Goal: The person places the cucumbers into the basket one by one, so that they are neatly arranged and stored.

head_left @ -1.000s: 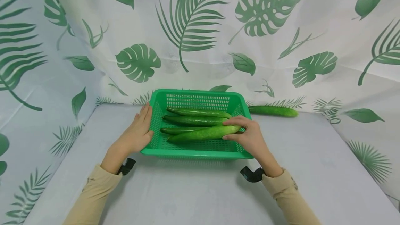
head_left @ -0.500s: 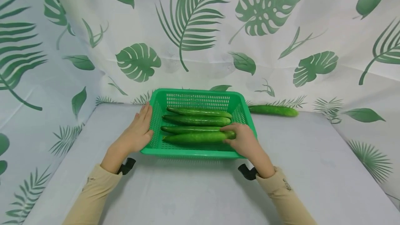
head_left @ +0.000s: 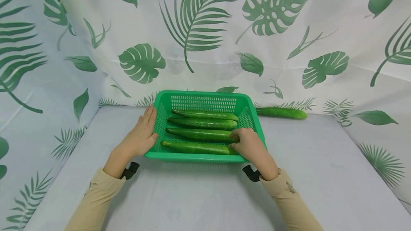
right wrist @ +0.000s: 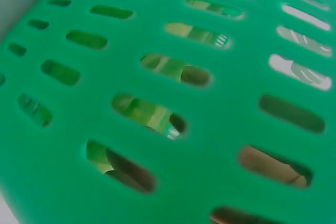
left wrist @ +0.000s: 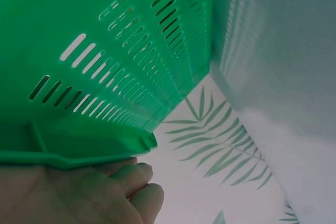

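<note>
Several green cucumbers (head_left: 202, 123) lie side by side in a green slotted plastic basket (head_left: 205, 158). The front cucumber (head_left: 196, 148) rests along the near wall, its right end partly covered by my right hand (head_left: 252, 147). That hand reaches over the basket's right side, thumb and fingers apart and bent, with no cucumber between them. Its fingertips overlap the right end of the cucumber behind (head_left: 199, 134). On the left side, my left hand (head_left: 138, 136) rests flat against the basket's outer wall, fingers straight. The left wrist view shows this hand under the basket's rim (left wrist: 63, 160).
Another cucumber (head_left: 282, 113) lies on the table behind the basket, to its right. A white cloth with green leaf prints (head_left: 205, 70) hangs at the back and sides. The pale tabletop (head_left: 192, 199) extends in front. Slotted basket wall (right wrist: 220, 124) fills the right wrist view.
The cucumber my right hand held has come down into the basket and shifted left and toward the near wall. My right fingers have loosened from it. My left hand has stayed in place.
</note>
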### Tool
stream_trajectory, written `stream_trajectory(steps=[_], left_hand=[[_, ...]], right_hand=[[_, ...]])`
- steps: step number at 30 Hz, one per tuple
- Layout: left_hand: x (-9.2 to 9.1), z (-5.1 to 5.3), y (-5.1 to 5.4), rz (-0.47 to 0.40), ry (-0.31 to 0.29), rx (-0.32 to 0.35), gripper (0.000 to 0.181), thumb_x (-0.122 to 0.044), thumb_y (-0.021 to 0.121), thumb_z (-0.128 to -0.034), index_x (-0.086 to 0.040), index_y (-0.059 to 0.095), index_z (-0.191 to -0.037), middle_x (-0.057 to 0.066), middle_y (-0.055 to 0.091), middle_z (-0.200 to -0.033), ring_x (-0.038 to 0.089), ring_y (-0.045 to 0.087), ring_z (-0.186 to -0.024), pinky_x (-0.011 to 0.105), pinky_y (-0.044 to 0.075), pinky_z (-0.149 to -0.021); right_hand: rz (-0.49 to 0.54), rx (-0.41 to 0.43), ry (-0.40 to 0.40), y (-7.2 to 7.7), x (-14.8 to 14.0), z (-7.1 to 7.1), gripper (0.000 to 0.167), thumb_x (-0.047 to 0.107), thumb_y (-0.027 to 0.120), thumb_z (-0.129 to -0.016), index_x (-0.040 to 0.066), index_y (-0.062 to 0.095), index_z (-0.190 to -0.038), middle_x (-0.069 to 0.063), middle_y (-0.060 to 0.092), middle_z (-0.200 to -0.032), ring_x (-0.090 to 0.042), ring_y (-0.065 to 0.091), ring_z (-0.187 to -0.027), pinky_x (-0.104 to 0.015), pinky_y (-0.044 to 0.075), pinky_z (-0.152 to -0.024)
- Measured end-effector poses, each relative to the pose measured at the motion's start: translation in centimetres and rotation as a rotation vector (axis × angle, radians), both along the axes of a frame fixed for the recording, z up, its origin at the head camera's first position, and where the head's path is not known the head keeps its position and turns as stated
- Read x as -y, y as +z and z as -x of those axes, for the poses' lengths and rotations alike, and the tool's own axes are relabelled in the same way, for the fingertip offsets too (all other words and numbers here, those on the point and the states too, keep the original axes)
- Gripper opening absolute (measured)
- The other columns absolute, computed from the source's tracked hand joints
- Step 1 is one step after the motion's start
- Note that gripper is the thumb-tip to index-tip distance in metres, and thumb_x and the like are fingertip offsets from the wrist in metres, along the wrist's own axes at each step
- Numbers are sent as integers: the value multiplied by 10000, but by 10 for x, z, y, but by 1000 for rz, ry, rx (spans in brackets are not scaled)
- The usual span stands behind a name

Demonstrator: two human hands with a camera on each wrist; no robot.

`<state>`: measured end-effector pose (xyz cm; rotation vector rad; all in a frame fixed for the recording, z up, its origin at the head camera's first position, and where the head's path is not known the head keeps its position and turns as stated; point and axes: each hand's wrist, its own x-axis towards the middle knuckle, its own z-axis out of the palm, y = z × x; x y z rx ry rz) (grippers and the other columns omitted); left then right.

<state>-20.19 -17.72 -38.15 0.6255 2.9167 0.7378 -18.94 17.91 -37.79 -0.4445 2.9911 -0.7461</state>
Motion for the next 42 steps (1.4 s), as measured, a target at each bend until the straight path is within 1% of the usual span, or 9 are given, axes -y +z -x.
stream_trajectory(steps=[5,12,18,24,29,35,37,40,42], left_hand=[[1,1,0,-1,2,-9,750,-79,389,-964,79,-60,-1544,199,-160,-1624,373,-101,-1496,569,20,-1187],[1,0,0,-4,-1,-12,744,-70,385,-961,87,-53,-1542,202,-156,-1623,370,-103,-1495,572,21,-1186],[1,0,-1,-2,-2,-16,745,-76,391,-967,87,-54,-1542,205,-160,-1622,359,-114,-1494,571,19,-1187],[0,1,-1,3,-1,-19,748,-87,385,-970,78,-66,-1543,193,-174,-1621,354,-119,-1495,563,13,-1189],[0,0,0,0,-4,-24,741,-80,387,-972,87,-57,-1541,201,-166,-1621,357,-117,-1494,576,21,-1185],[1,1,-1,-1,-2,-24,743,-76,394,-968,89,-52,-1540,209,-155,-1621,361,-109,-1495,570,23,-1187],[1,3,-2,4,0,-25,748,-77,396,-965,86,-53,-1541,206,-156,-1622,354,-112,-1496,567,23,-1188],[1,3,-3,5,2,-19,753,-83,398,-966,80,-58,-1543,203,-159,-1623,341,-124,-1495,560,15,-1190],[1,2,-3,0,1,-24,752,-82,401,-967,84,-53,-1542,204,-156,-1623,345,-121,-1495,565,17,-1188]], right_hand=[[46,-7,39,0,-1,1,225,47,776,-832,-18,745,-1045,-133,722,-952,-280,679,-868,-388,564,-724],[223,-83,72,3,-7,1,193,61,763,-853,-6,749,-1034,-129,728,-961,-260,685,-860,-367,563,-718],[309,-52,-24,35,-23,-10,198,168,746,-894,79,757,-1070,-98,725,-1032,-256,665,-953,-423,555,-805],[287,-85,-94,71,-58,-13,289,290,718,-923,74,751,-1111,-98,711,-1111,-273,640,-1031,-465,541,-850],[278,-122,-192,81,-103,9,348,339,684,-942,61,734,-1145,-30,711,-1090,-128,601,-1005,-378,493,-826],[358,-199,-298,60,-160,57,421,333,646,-964,-10,687,-1204,223,634,-939,27,554,-892,-226,446,-774],[355,-197,-334,50,-174,70,433,328,618,-979,-24,667,-1227,160,635,-982,23,536,-896,-239,435,-788],[320,-147,-377,36,-192,85,441,305,557,-1007,-45,632,-1266,-64,647,-1137,-51,522,-942,-323,441,-831],[285,-100,-398,25,-202,94,440,270,513,-1023,-63,600,-1297,-218,605,-1231,-178,549,-1020,-419,458,-865]])
